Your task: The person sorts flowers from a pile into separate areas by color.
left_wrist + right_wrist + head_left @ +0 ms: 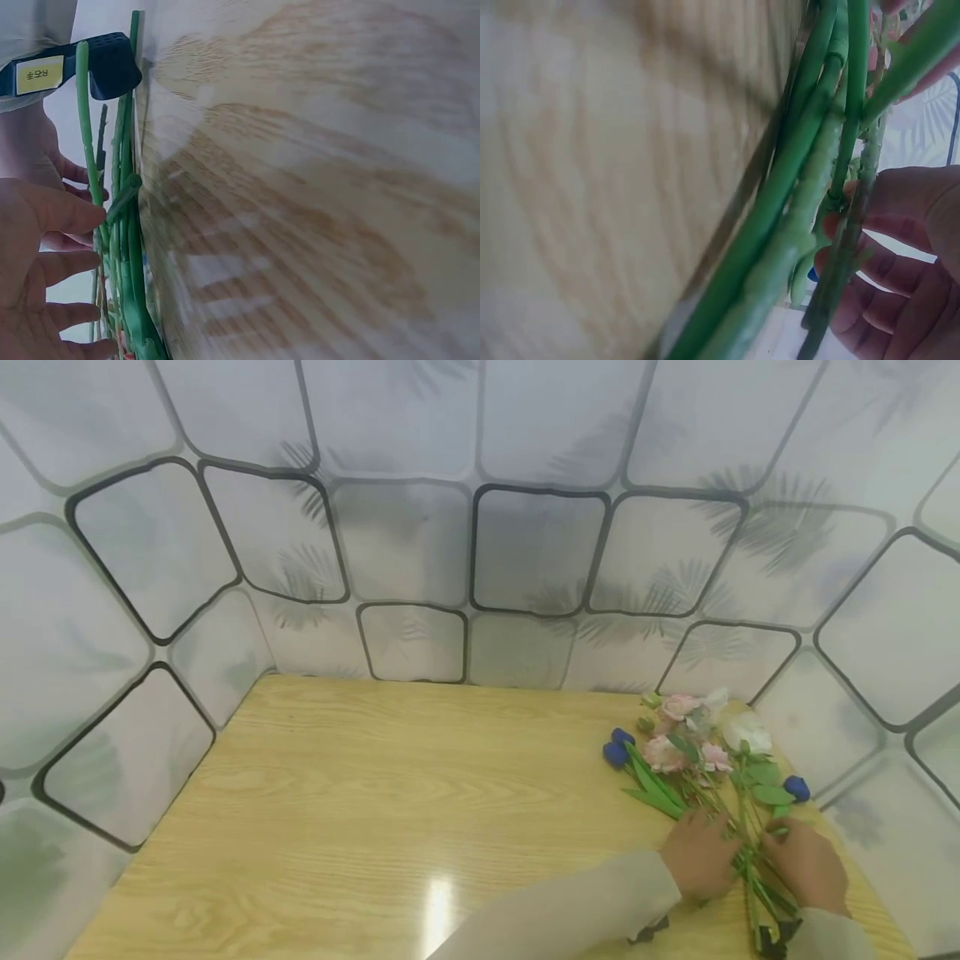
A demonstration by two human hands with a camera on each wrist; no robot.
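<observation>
A bunch of artificial flowers lies on the right side of the wooden table, its pink blooms, white bloom and blue blooms toward the back. Its green stems run toward the front between the two hands. My left hand is at the left of the bundle; in the left wrist view its fairly straight fingers reach the stems' side. From the other side, my right hand pinches a thin stem between thumb and curled fingers in the right wrist view.
The wooden table extends to the left of the flowers. A patterned wall covering rises behind it and along both sides. A black wrist strap with a yellow label shows beside the stems.
</observation>
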